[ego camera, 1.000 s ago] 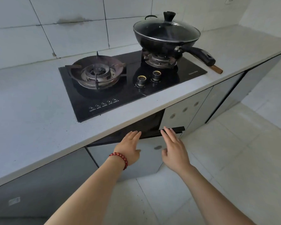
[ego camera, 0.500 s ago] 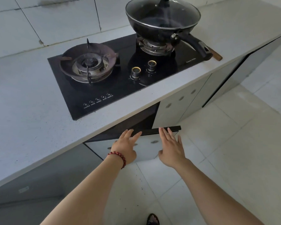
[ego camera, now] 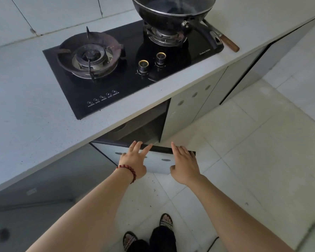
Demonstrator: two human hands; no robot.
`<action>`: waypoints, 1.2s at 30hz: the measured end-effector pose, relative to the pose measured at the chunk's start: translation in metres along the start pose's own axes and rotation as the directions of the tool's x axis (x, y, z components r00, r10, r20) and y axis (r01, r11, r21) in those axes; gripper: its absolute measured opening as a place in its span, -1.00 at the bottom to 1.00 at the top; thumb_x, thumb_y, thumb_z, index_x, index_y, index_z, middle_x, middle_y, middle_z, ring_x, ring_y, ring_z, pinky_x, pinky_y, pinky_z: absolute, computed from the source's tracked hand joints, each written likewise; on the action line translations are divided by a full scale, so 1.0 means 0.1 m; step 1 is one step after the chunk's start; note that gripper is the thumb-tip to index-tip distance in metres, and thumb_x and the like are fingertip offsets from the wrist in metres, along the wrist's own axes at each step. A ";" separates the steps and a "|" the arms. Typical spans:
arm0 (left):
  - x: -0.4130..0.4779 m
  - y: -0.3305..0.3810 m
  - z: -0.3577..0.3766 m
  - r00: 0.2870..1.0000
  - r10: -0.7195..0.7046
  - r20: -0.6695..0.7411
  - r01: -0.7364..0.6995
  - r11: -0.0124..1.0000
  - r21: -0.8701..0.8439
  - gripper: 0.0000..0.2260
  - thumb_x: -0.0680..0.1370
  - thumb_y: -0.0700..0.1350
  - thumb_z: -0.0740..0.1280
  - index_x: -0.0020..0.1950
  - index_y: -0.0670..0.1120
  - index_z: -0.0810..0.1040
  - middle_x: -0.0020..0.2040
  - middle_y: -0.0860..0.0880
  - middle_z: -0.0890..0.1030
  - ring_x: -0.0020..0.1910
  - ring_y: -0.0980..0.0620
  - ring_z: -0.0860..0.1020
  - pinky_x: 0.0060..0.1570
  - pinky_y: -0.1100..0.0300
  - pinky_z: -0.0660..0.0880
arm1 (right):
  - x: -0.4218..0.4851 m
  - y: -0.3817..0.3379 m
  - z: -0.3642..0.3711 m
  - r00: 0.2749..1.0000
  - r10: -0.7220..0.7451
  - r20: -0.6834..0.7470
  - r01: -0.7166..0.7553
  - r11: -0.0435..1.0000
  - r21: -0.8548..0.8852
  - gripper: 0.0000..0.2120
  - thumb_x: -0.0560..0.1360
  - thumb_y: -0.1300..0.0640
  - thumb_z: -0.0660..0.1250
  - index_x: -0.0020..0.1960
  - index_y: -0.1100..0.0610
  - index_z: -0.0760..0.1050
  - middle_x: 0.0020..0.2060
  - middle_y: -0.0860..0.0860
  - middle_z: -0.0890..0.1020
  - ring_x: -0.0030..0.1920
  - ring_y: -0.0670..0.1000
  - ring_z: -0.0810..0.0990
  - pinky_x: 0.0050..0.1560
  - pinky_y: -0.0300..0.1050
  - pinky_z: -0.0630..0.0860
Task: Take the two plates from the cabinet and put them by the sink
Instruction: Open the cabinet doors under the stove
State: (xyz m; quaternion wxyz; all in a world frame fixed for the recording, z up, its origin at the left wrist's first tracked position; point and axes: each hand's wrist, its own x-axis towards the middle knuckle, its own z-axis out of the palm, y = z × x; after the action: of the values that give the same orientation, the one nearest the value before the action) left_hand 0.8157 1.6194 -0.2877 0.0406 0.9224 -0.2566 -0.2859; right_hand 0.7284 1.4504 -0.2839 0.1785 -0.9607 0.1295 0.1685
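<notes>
Left grip (ego camera: 134, 161), right grip (ego camera: 185, 165), pale cabinet (ego camera: 157, 166) open

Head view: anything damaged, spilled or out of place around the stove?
No spill. The left burner's pan support looks rusty, and the wok handle with a wooden-handled tool beside it points toward the front edge of the counter, easy to bump.

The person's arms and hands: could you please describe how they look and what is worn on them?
Neither sleeves nor gloves are in view. The left hand has a bracelet of round dark-red beads at its wrist. The right hand wears nothing visible.
</notes>
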 end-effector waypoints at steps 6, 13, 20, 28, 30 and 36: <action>-0.19 0.02 0.04 0.999 0.003 0.041 -0.004 0.999 0.032 -0.21 0.45 -0.21 0.27 0.48 0.20 -0.14 0.54 -0.06 -0.09 0.50 -0.14 -0.14 0.38 -0.16 0.12 | -0.26 -0.06 0.06 1.000 0.001 0.020 -0.002 0.999 0.035 -0.23 0.47 0.14 0.24 0.52 0.09 -0.16 0.47 0.06 0.21 0.47 0.06 0.12 0.44 0.07 0.10; -0.46 -0.01 0.04 0.997 0.029 0.077 -0.038 0.993 0.108 -0.23 0.47 -0.19 0.26 0.48 0.21 -0.15 0.54 -0.05 -0.03 0.50 -0.18 -0.14 0.38 -0.16 0.14 | -0.42 -0.20 0.05 0.993 0.073 0.098 -0.080 0.995 0.065 -0.25 0.47 0.10 0.22 0.51 0.08 -0.14 0.47 0.07 0.22 0.45 0.09 0.16 0.39 0.14 0.13; -0.73 0.05 0.14 0.994 0.056 0.097 -0.066 0.993 0.098 -0.24 0.48 -0.19 0.24 0.48 0.21 -0.16 0.54 -0.01 -0.06 0.50 -0.15 -0.14 0.38 -0.14 0.13 | -0.58 -0.31 0.09 0.976 0.117 0.186 -0.145 0.979 0.145 -0.26 0.49 0.03 0.21 0.51 0.07 -0.14 0.47 0.10 0.20 0.46 0.12 0.12 0.43 0.24 0.03; -0.96 0.05 0.14 0.983 0.092 0.157 -0.116 0.982 0.152 -0.25 0.49 -0.20 0.23 0.49 0.18 -0.16 0.55 -0.01 -0.06 0.50 -0.13 -0.13 0.40 -0.16 0.10 | -0.87 -0.47 0.18 0.967 0.118 0.227 -0.166 0.965 0.204 -0.28 0.49 0.06 0.23 0.51 0.08 -0.08 0.43 0.07 0.29 0.42 0.11 0.22 0.39 0.23 0.14; -1.01 0.03 0.14 0.981 0.095 0.168 -0.121 0.980 0.156 -0.25 0.49 -0.21 0.22 0.49 0.17 -0.17 0.55 0.00 -0.04 0.51 -0.13 -0.12 0.39 -0.15 0.10 | -0.92 -0.51 0.18 0.963 0.114 0.245 -0.168 0.962 0.215 -0.28 0.48 0.08 0.23 0.52 0.08 -0.08 0.43 0.09 0.29 0.42 0.12 0.23 0.38 0.21 0.18; -1.15 -0.06 0.15 0.981 0.093 0.170 -0.114 0.986 0.120 -0.25 0.49 -0.21 0.21 0.49 0.18 -0.18 0.55 0.02 -0.03 0.51 -0.12 -0.12 0.40 -0.14 0.11 | -0.98 -0.58 0.14 0.953 0.115 0.280 -0.215 0.909 0.357 -0.42 0.43 0.15 0.21 0.41 0.17 0.16 0.32 0.09 0.43 0.20 0.14 0.45 0.13 0.03 0.47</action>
State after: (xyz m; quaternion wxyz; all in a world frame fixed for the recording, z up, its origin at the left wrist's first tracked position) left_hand 0.7291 1.6833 -0.2431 -0.0258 0.8819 -0.3247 -0.3409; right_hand 0.6531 1.5264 -0.2422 0.3627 -0.8633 0.2175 0.2753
